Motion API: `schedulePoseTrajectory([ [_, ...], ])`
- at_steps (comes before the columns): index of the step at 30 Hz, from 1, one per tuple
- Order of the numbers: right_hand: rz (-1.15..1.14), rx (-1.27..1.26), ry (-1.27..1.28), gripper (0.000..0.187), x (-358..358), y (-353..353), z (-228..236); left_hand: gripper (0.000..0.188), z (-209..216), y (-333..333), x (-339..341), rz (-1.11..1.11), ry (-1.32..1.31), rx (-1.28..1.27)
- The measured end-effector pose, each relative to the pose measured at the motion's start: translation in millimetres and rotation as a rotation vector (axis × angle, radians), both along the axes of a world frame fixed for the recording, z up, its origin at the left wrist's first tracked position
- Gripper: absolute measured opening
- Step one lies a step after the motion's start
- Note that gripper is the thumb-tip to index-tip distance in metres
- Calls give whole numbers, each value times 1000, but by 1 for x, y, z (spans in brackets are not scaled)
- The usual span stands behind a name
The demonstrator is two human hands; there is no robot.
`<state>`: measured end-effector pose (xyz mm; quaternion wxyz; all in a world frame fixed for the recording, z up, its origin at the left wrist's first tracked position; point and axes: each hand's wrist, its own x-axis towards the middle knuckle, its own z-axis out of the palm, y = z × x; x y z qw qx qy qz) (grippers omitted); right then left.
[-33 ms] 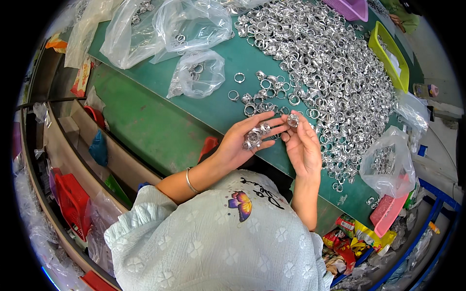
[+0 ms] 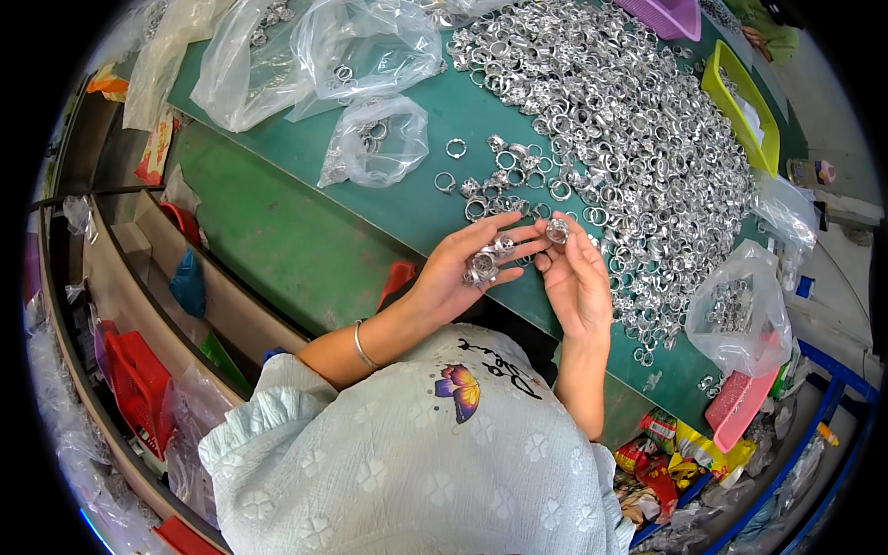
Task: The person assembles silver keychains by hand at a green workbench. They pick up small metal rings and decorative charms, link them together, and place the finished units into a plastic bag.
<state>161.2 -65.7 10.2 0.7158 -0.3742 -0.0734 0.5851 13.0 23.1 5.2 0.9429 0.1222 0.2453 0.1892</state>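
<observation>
My left hand (image 2: 462,257), palm turned up with fingers stretched toward the right, holds several silver-coloured rings (image 2: 483,265) against the palm and fingers. Close beside it, my right hand (image 2: 581,289) pinches one ring (image 2: 557,231) with a large round top between thumb and fingers. The fingertips of both hands nearly meet; whether they touch I cannot tell. Just beyond them, a small group of loose rings (image 2: 507,205) lies on the green tabletop (image 2: 407,208). A large heap of silver rings (image 2: 638,120) spreads over the table's far and right side.
Clear plastic bags, one with rings inside (image 2: 393,139), lie at the far left. Another bag (image 2: 740,310) sits at the right edge by a pink basket (image 2: 740,407). A yellow-green basket (image 2: 745,106) and a purple basket (image 2: 668,17) border the heap. Someone's hand (image 2: 757,42) shows at far right.
My right hand has shifted very slightly left with the pinched ring. Otherwise the scene looks the same.
</observation>
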Motion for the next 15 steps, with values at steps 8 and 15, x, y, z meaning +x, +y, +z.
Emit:
schedulePoseTrajectory([
  [8, -24, -108, -493, 33, -21, -3, 9, 34, -3, -3, 0, -81, -41, 135],
  [15, -128, -281, -1335, 20, -2, 14, 17, 27, -12, -5, -3, -126, 2, 49],
])
